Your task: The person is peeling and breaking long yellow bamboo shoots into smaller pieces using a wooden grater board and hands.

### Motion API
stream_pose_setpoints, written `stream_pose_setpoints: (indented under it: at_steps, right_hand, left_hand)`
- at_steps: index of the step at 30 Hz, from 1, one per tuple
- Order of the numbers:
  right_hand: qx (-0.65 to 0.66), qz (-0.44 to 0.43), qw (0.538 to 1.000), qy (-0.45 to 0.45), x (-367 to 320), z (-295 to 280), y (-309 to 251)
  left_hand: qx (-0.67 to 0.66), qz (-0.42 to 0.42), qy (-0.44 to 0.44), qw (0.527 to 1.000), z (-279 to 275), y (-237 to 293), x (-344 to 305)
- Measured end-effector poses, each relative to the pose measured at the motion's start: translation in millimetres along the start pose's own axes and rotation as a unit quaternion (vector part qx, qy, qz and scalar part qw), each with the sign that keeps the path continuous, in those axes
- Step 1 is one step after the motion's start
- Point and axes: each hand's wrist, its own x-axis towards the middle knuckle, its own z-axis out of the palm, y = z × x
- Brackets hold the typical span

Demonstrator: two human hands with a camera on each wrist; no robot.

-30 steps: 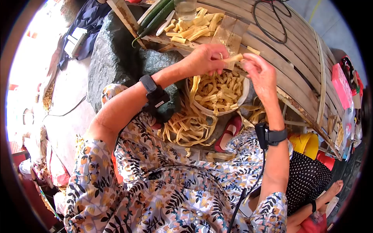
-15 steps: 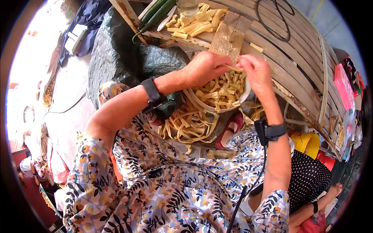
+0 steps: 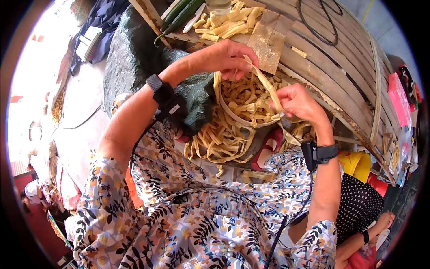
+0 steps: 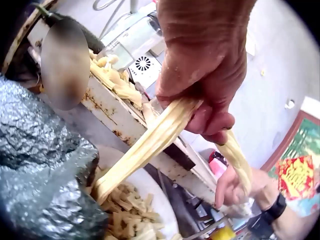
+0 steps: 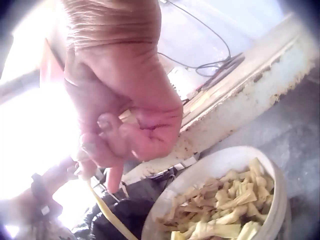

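Strip: a long pale yellow strip (image 3: 266,85), stretched above the tub (image 5: 281,195) from 11 o'clock to 3 o'clock in the head view; another length hangs from the left hand near the tub's 10 o'clock edge.
Left hand: the left hand (image 3: 228,58) pinches the strip between thumb and curled fingers; no wide gap shows.
Right hand: the right hand (image 3: 298,101) pinches it lower down, thumb against fingers; exact fingertip contact cannot be told.
Weight and feel: probably light, soft, bendy; looks more likely to split lengthwise than to slip.
Best hold: flat between thumb and forefinger, across its full width.
Nearby: loose strips (image 3: 219,141) at 7 o'clock, dark bag (image 3: 199,96) at 9.
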Motion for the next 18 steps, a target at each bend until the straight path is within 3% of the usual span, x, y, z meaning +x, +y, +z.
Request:
stream_pose_setpoints:
  at_steps: [3, 6, 9, 12, 15, 18]
  right_hand:
    - [0.072, -0.022, 0.995, -0.063, -11.6, 2.1, -24.0]
    - [0.159, -0.107, 0.979, -0.068, -12.3, 9.2, -28.7]
    - [0.253, -0.198, 0.946, -0.037, -4.0, 15.1, -27.8]
    - [0.182, -0.198, 0.960, 0.083, -0.6, 16.0, -32.8]
    - [0.109, -0.190, 0.964, 0.153, 7.7, 20.4, -24.3]
    - [0.036, -0.143, 0.972, 0.181, 4.6, 27.0, -28.3]
  left_hand:
    - [-0.039, -0.010, -0.070, 0.997, -7.5, -9.2, 5.1]
    - [-0.045, 0.033, -0.037, 0.998, 14.4, -25.2, 16.1]
    - [-0.243, 0.028, -0.089, 0.965, 32.7, -28.2, 21.7]
    - [-0.445, 0.002, -0.138, 0.885, 52.8, -35.4, 27.5]
    - [-0.501, -0.013, -0.224, 0.836, 68.4, -34.3, 27.0]
    - [-0.525, -0.040, -0.242, 0.815, 73.0, -33.8, 22.4]
